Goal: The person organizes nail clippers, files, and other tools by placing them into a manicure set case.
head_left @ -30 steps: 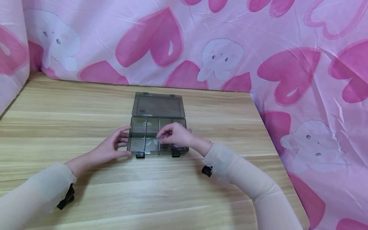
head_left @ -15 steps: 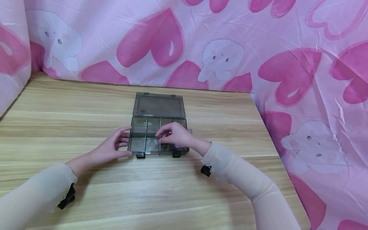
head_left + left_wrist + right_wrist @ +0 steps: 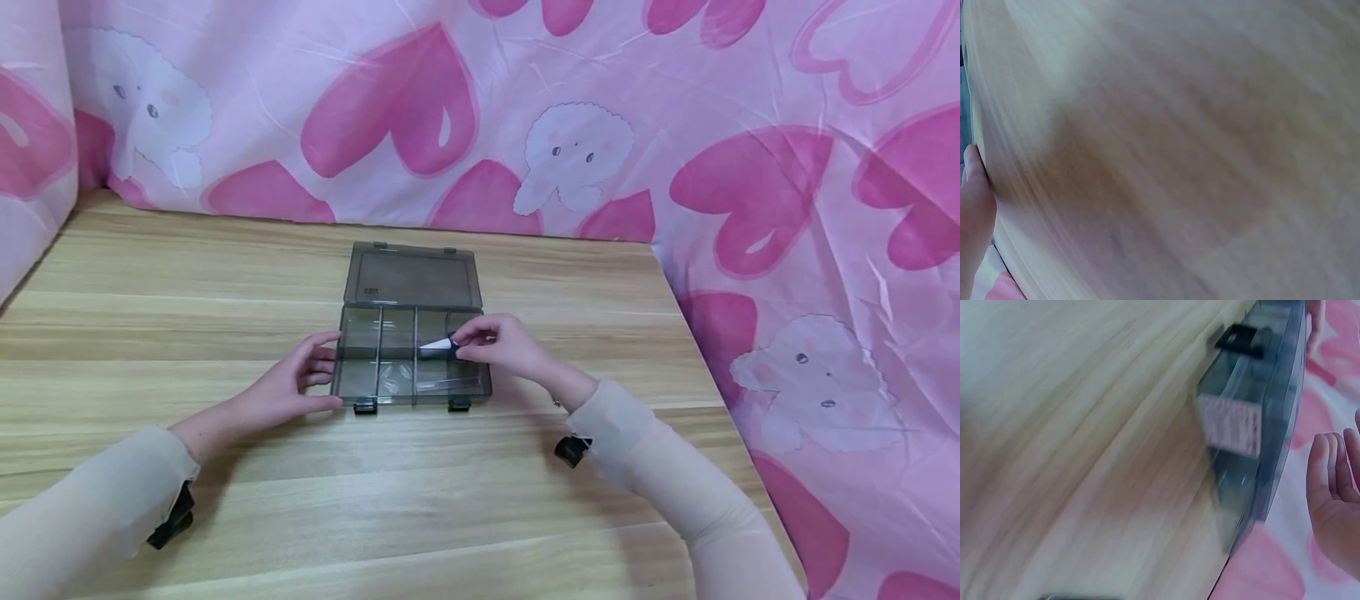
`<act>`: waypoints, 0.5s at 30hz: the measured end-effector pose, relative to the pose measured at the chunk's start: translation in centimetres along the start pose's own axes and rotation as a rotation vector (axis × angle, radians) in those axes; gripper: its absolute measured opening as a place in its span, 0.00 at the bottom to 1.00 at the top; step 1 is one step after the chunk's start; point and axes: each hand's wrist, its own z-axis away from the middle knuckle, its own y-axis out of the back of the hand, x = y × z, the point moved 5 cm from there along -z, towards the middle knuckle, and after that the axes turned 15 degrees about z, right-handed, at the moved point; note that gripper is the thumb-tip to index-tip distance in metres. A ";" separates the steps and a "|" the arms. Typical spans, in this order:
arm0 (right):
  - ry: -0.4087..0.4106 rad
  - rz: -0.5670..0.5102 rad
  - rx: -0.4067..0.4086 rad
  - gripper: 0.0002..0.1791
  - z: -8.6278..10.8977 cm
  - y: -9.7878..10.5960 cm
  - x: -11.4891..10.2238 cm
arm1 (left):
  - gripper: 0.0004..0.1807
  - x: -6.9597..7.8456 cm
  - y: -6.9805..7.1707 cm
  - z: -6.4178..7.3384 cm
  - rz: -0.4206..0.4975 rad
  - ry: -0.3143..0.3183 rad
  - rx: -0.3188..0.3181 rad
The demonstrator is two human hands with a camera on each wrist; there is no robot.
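A smoky, see-through compartment box (image 3: 397,354) lies on the wooden table with its lid (image 3: 412,275) folded back. My left hand (image 3: 296,379) rests along the box's left side, thumb near the front corner and forefinger at the rim further back. Above the right compartments, my right hand (image 3: 506,343) pinches a small white pointed piece (image 3: 435,345) with a dark end; its exact kind cannot be told. Several clear little pieces (image 3: 395,377) lie in a front middle compartment. A clear flat strip (image 3: 448,384) sits in the front right one.
Two black latches, one at the left (image 3: 366,406) and one at the right (image 3: 459,403), stick out from the box's front edge. A printed label (image 3: 1232,425) is on its right side. Pink patterned cloth (image 3: 480,108) hangs behind the wooden table (image 3: 360,500).
My right hand has moved right and slightly back from the front middle compartment, and the white pointed piece now shows at its fingertips. The left hand stays at the box.
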 end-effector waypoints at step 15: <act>-0.094 -0.014 0.174 0.16 4.9 3.4 6.3 | 0.50 0.1 0.0 0.1 -0.007 0.000 -0.005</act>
